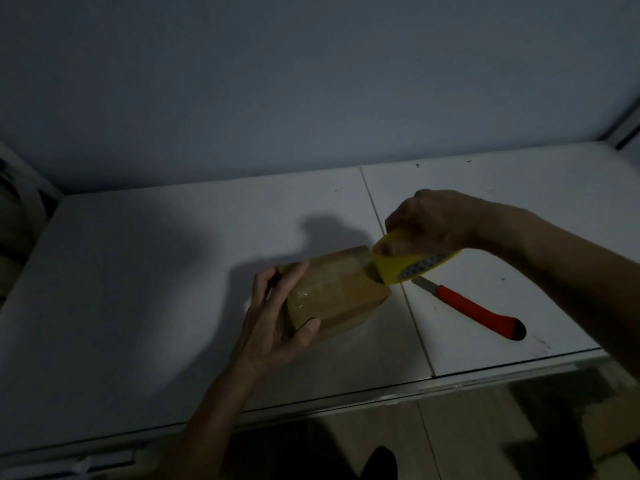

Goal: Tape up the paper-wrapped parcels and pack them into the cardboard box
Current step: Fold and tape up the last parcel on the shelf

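In dim light, a person's left hand [277, 317] gripped the near end of a brown paper-wrapped parcel [341, 292] lying on a white table [138, 289], thumb curled against its front face and fingers along its far side. Above the parcel's right end, the right hand [429, 223] held a yellow roll of tape [408, 265], fingers closed over it, with what appeared to be a clear strip running down onto the parcel's top. Just to the right, a red-handled knife [478, 311] lay flat on the table, apart from the parcel.
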